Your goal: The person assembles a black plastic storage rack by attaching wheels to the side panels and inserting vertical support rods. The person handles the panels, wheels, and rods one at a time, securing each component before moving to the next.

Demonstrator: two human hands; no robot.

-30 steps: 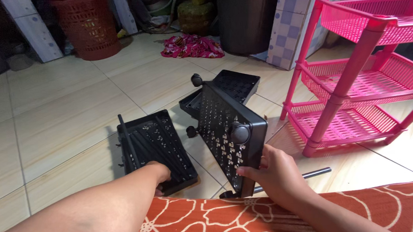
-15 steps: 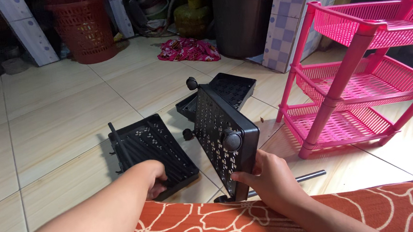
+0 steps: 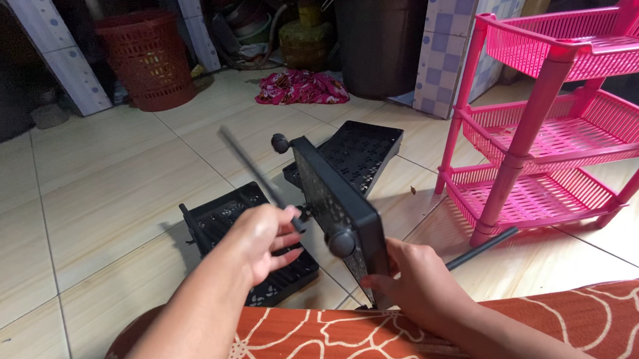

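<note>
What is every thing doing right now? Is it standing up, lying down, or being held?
left hand: lifted, gripping a thin black rod
black rod: held slanted, blurred
right hand: gripping the upright tray's lower edge
upright black tray: standing on edge
two black trays: lying flat on the floor
pink rack: standing, shelves empty
red basket: upright
loose rod: lying on the floor

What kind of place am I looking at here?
Probably a home storage or utility corner: tiled floor, a red laundry basket, a dark bin by the wall, and a pink plastic shelf rack.
</note>
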